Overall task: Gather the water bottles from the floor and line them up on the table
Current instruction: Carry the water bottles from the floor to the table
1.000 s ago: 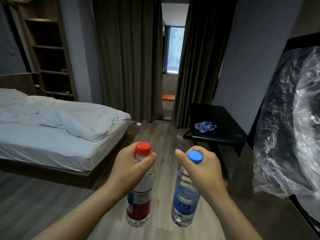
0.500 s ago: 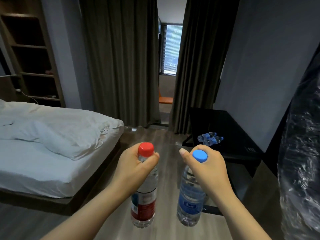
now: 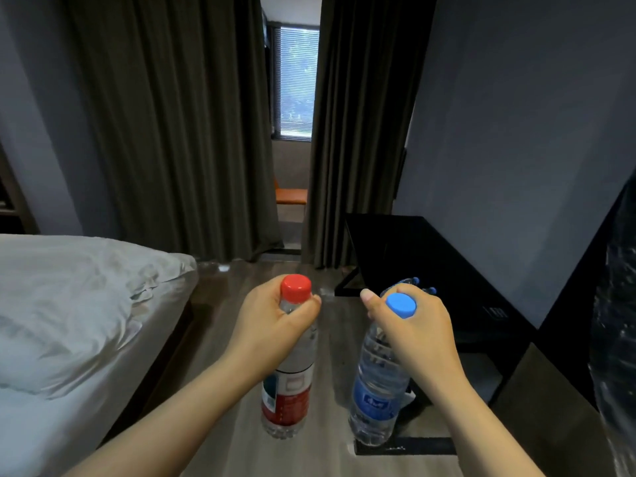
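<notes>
1. Red bottle (image 3: 287, 390): clear, with a red cap and a red-and-white label. It is upright in the air above the floor, left of the blue bottle and apart from it.
2. Blue bottle (image 3: 375, 401): clear, with a blue cap and a blue label. It is upright in the air, and its lower part shows in front of the table's near end.
3. Left hand (image 3: 275, 325): the fingers and thumb are wrapped round the red bottle's neck, just under the cap, in a firm grasp.
4. Right hand (image 3: 416, 328): the fingers are curled round the blue bottle's neck, grasping it. The cap shows above the fist and the thumb points left.
5. Table (image 3: 413, 249): black, set against the right wall, ahead and right of both hands.
6. Small bottles (image 3: 406, 282): they lie on the table, blue caps just visible, mostly hidden behind the right hand. The count is unclear.
7. Floor (image 3: 223, 321): grey wood-look planks running between the bed and the table.
8. Bed (image 3: 69, 304): at left, with rumpled white bedding.
9. Curtains (image 3: 172, 132): dark, full-length and parted at the centre.
10. Window (image 3: 297, 80): it has blinds and is seen through the curtain gap.
11. Orange seat (image 3: 290, 196): below the window, beyond the curtains.
12. Plastic sheet (image 3: 616, 339): clear and crinkled, at the right edge.
</notes>
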`<act>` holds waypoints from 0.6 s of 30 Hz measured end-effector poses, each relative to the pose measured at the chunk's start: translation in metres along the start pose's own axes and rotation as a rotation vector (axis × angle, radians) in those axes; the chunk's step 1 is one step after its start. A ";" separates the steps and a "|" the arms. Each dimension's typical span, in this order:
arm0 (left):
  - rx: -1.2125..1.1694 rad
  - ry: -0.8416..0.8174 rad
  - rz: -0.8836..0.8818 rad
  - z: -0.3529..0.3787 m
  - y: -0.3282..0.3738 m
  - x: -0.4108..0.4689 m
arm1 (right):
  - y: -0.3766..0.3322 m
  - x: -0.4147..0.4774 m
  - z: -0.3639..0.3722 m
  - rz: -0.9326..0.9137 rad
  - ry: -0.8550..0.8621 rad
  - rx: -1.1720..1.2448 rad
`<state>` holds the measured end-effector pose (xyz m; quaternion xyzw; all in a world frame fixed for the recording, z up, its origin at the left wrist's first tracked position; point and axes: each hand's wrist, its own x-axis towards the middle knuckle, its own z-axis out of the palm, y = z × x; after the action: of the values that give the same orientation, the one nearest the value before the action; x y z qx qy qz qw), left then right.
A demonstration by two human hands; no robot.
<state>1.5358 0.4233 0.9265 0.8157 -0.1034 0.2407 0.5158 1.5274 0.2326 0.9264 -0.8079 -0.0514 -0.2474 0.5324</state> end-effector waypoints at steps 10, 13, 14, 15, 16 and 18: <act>0.006 -0.011 -0.016 0.094 -0.061 0.150 | 0.090 0.162 0.027 -0.002 0.035 -0.028; -0.006 0.001 -0.021 0.122 -0.075 0.190 | 0.110 0.205 0.029 -0.004 0.046 -0.036; -0.015 0.003 -0.023 0.131 -0.080 0.202 | 0.117 0.217 0.030 -0.002 0.051 -0.036; -0.021 0.004 -0.024 0.139 -0.085 0.214 | 0.124 0.229 0.031 0.002 0.054 -0.036; -0.028 0.004 -0.022 0.148 -0.089 0.225 | 0.131 0.240 0.032 0.007 0.057 -0.036; -0.046 -0.011 -0.018 0.163 -0.100 0.246 | 0.145 0.263 0.035 0.018 0.066 -0.034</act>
<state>1.8364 0.3422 0.9128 0.8058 -0.1046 0.2293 0.5358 1.8186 0.1540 0.9142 -0.8085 -0.0222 -0.2701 0.5224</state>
